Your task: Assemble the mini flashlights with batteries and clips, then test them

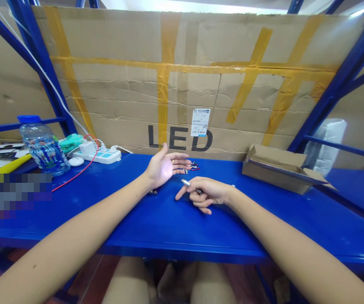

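My left hand (166, 166) is raised over the blue table, palm turned up and sideways, fingers stretched out, with nothing in it. A pale pinkish spot of light falls on its palm. My right hand (205, 192) grips a slim silver penlight (185, 183), its tip pointing toward the left palm; the rest is mostly covered by my fingers. Behind my left fingertips lie small red and metallic pieces (195, 166), too small to name. Some small dark metal pieces (153, 192) rest below my left wrist.
On the left are a water bottle (44, 145) with a blue cap, a white power strip (106, 156) with plugs, and a red cable (83, 169). An open cardboard box (275, 169) stands at right. A large taped carton (131, 97) marked LED backs the blue table (213, 232).
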### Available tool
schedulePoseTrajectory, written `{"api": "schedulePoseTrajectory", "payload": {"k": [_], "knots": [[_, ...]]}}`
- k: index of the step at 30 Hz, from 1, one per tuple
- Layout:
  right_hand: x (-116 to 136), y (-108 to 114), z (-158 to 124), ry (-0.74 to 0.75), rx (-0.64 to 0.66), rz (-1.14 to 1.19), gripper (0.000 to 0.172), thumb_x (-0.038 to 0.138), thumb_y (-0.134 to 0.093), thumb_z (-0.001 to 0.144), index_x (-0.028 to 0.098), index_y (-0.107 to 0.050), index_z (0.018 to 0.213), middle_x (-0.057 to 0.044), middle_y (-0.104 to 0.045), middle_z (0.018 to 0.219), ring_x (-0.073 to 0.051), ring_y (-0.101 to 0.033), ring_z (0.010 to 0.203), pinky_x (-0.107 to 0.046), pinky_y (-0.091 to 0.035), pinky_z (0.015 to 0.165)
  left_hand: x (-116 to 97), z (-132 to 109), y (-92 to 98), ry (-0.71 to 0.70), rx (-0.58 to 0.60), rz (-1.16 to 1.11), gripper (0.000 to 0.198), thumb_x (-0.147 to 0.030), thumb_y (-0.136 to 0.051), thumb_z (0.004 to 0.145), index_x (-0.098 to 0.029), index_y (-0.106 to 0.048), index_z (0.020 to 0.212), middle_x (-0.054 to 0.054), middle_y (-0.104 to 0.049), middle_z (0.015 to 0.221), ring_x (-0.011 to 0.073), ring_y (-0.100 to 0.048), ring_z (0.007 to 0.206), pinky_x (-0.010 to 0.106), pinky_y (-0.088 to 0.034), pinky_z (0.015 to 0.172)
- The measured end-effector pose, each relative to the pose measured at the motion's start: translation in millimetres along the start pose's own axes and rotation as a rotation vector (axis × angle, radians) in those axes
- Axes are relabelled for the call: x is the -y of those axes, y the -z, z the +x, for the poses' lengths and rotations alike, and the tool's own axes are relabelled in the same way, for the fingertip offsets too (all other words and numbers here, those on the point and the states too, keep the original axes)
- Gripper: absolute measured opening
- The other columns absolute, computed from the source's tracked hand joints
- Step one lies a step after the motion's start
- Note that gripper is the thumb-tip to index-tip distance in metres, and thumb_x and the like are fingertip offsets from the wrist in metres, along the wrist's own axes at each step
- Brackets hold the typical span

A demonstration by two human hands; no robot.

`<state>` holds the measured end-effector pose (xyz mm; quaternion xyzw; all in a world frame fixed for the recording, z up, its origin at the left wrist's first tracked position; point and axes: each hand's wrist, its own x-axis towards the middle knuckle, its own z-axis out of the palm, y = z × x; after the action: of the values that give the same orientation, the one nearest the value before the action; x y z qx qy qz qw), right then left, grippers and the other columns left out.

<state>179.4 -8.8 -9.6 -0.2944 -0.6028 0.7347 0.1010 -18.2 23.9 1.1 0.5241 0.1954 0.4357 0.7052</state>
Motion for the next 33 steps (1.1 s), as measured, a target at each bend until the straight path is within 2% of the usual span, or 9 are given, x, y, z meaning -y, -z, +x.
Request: {"api": "schedulePoseTrajectory", "payload": {"k": [8,14,19,33], "knots": [[3.8,-3.5,-2.6,-0.01,-0.047,-0.009,0.032,0.019,-0.042,0.087,0.007,-0.066,0.103,0.013,-0.025,0.039,-0.007,-0.014,0.031,-0.021,-0.034,0.029,0.7,-0.1,2.3,-0.011,0.015,0.002,0.078,-0.074,-0.029,0.091,-0.01,-0.073,0.101,0.019,-0.073,0.103,0.0305,-0.067,0.102,0.04,-0.048,0.089],[4.6,-5.2,-3.9,-0.013,-0.096,-0.025,0.034,0.029,-0.046,0.092,0.009,-0.066,0.111,0.014,-0.023,0.039,-0.007,-0.012,0.032,-0.019,-0.031,0.03,0.8,0.2,2.0,-0.007,0.018,0.004,0.078,-0.073,-0.028,0.091,-0.011,-0.073,0.1,0.018,-0.074,0.101,0.0292,-0.068,0.1,0.04,-0.049,0.088],[3.4,-3.9,-2.7,-0.049,-0.134,-0.015,0.036,0.026,-0.044,0.09,0.01,-0.065,0.114,0.014,-0.023,0.038,-0.008,-0.011,0.032,-0.018,-0.027,0.03,0.5,0.5,3.0,-0.019,0.002,0.008,0.078,-0.074,-0.028,0.091,-0.011,-0.073,0.101,0.018,-0.074,0.101,0.0298,-0.068,0.1,0.041,-0.049,0.089],[1.7,-2.2,-1.1,-0.051,-0.121,-0.032,0.037,0.023,-0.045,0.088,0.01,-0.065,0.116,0.013,-0.024,0.039,-0.007,-0.015,0.031,-0.019,-0.032,0.032,0.5,-0.4,3.3,-0.021,0.008,0.027,0.078,-0.075,-0.03,0.09,-0.011,-0.073,0.101,0.018,-0.074,0.103,0.0304,-0.067,0.103,0.041,-0.048,0.089]]}}
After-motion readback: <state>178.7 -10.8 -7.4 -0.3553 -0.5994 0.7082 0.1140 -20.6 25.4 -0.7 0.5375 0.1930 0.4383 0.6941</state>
